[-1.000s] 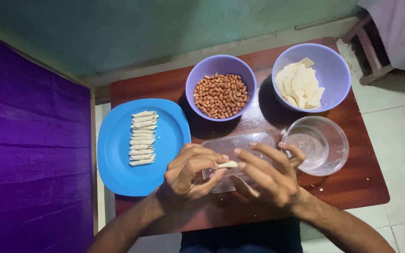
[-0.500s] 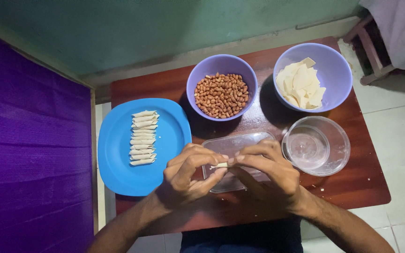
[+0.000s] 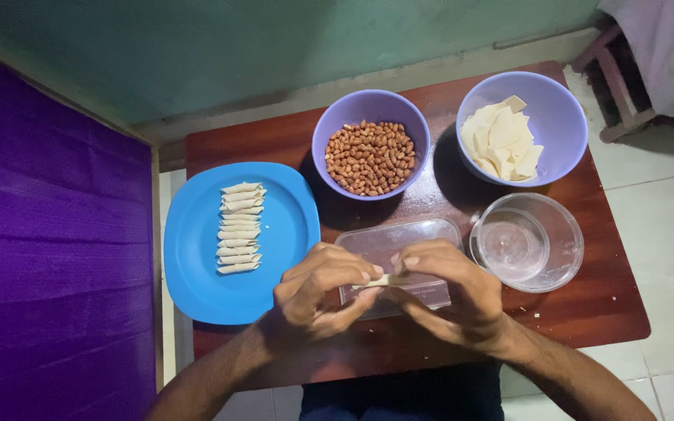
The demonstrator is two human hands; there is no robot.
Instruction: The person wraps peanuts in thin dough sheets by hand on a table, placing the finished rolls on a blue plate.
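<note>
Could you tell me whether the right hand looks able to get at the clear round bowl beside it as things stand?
Probably yes: the clear round bowl sits just beyond the right hand with nothing between them, though that hand and the left hand are both pinching a small dough piece.

Hands (image 3: 388, 292) pinching dough roll (image 3: 374, 281), blue plate (image 3: 196, 265) of rolls (image 3: 239, 228), peanut bowl (image 3: 329, 129)

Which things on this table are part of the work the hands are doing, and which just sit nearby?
In use: left hand and right hand pinching a small dough piece; blue plate of finished rolls; bowl of dough sheets; bowl of peanuts.

Nearby: rectangular clear container; round clear bowl; stool.
</note>
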